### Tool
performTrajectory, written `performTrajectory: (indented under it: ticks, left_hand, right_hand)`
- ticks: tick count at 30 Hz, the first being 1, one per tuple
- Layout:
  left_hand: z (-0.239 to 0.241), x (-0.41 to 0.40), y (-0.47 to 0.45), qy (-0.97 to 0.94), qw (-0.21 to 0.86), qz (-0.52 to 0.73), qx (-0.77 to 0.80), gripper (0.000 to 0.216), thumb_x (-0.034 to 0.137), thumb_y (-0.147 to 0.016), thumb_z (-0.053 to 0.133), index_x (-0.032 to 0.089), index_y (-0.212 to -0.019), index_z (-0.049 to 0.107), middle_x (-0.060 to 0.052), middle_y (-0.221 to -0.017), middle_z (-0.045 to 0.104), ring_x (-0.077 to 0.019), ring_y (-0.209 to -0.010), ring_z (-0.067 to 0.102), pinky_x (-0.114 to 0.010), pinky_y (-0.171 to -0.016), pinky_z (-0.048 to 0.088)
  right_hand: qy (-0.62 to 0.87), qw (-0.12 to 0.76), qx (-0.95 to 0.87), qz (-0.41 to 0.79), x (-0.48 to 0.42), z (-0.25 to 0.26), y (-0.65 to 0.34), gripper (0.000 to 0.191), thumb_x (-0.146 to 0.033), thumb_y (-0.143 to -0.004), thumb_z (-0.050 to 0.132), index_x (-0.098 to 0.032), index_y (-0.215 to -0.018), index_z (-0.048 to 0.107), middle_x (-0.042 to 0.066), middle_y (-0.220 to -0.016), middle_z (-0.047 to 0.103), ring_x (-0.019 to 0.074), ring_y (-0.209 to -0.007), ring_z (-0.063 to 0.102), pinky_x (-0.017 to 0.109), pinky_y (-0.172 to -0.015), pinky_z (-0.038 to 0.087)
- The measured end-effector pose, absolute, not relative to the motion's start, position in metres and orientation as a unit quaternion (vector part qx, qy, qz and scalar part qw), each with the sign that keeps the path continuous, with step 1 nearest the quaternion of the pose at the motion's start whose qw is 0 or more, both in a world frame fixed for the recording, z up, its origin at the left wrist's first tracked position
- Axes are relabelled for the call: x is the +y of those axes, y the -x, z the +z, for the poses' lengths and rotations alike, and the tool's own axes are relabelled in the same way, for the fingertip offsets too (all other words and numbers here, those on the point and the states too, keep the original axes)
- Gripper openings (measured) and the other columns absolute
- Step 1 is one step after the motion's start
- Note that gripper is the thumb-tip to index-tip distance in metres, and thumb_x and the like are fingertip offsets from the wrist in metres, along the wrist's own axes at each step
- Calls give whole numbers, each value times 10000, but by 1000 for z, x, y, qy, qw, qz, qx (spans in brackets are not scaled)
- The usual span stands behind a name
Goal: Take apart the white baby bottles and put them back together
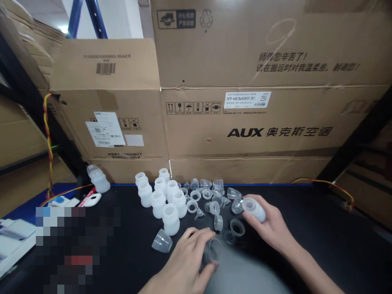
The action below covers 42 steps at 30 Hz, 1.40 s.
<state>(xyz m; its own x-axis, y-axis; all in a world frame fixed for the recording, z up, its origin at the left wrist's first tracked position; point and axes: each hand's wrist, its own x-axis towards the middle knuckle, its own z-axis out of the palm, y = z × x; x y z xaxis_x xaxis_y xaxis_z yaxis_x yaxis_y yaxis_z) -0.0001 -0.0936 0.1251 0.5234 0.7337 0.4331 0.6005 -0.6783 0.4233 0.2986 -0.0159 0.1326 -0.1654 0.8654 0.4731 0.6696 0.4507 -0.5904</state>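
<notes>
My left hand [191, 259] is curled around a clear plastic cup-shaped cap [213, 250] low in the middle. Farther right, my right hand [274, 226] grips a small white bottle [255, 210] tilted with its top toward the left. Between and beyond my hands lie a clear ring [237, 227], another ring [218, 223] and several clear funnel-shaped pieces [199, 213]. Left of these stand several open white bottles [171, 220]. A clear cap [162, 241] lies on its side just left of my left hand.
A large cardboard sheet [196, 139] walls off the back of the black table [128, 245]. At the back left stands a capped bottle [99, 179] near a small white device [92, 199]. Yellow and red wires [47, 134] run along the left post. The lower left is pixelated.
</notes>
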Motion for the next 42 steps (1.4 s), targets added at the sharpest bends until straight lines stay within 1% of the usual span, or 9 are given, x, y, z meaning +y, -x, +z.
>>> performTrajectory:
  ticks: [7,14,18,20,22,25,28,37,42]
  left_hand:
    - [121,-90,-7,-858,134,250,428,32,242,-942,657,242,-974,654,-50,-1509,601,-325,-1460,495,-548,-1146,496]
    - [118,-88,-5,-834,118,264,470,351,305,-923,667,318,-1272,629,-52,-1663,373,-334,-1558,320,-590,-1212,428]
    - [112,-87,-5,-808,85,317,489,670,301,-955,619,318,-1564,343,-112,-1673,336,-333,-1543,347,-591,-1201,439]
    - [111,-87,-6,-795,80,345,493,792,306,-943,640,288,-1614,219,-148,-1619,414,-331,-1488,430,-569,-1172,471]
    - [114,-87,-5,-790,84,368,483,737,318,-923,671,275,-1564,310,-144,-1501,534,-315,-1379,537,-525,-1113,518]
    - [121,-88,-5,-801,94,373,459,367,323,-933,659,250,-1277,556,-85,-1141,676,-253,-1060,653,-430,-922,569]
    - [126,-89,-5,-828,81,343,436,72,294,-985,570,225,-985,592,-27,-847,631,-196,-811,607,-351,-758,503]
    - [123,-94,-7,-860,70,330,383,271,369,-1026,509,223,-798,507,35,-672,570,-110,-584,566,-255,-584,399]
    - [119,-99,-4,-869,96,303,378,272,351,-1018,511,227,-776,490,45,-640,587,-103,-540,547,-250,-577,399]
  right_hand:
    - [429,368,-807,172,-36,137,-261,340,-515,-942,652,-225,-1120,631,12,-930,710,153,-757,655,243,-713,508]
    - [375,339,-851,145,-46,145,-250,327,-487,-922,705,-248,-1129,622,8,-948,705,169,-805,660,270,-748,459]
    - [378,312,-865,105,-46,146,-250,346,-495,-910,714,-250,-1136,618,11,-940,694,192,-829,654,295,-753,432]
    - [386,291,-871,85,-46,146,-250,356,-493,-908,712,-252,-1152,618,14,-938,686,205,-838,650,309,-760,420]
    - [390,263,-880,63,-48,145,-249,345,-462,-891,725,-256,-1150,628,15,-937,679,214,-835,639,321,-763,403]
    - [380,234,-895,22,-51,141,-248,340,-429,-842,758,-274,-1123,647,8,-907,660,217,-799,600,327,-738,360]
    - [359,243,-901,-17,-52,138,-246,389,-415,-822,763,-298,-1172,637,3,-918,649,213,-798,568,332,-737,333]
    - [300,267,-914,-57,-61,141,-242,396,-520,-870,691,-288,-1184,631,17,-931,649,194,-769,506,345,-724,297]
    - [289,279,-915,-37,-64,141,-240,378,-517,-860,698,-283,-1151,640,14,-893,637,191,-746,476,346,-716,277]
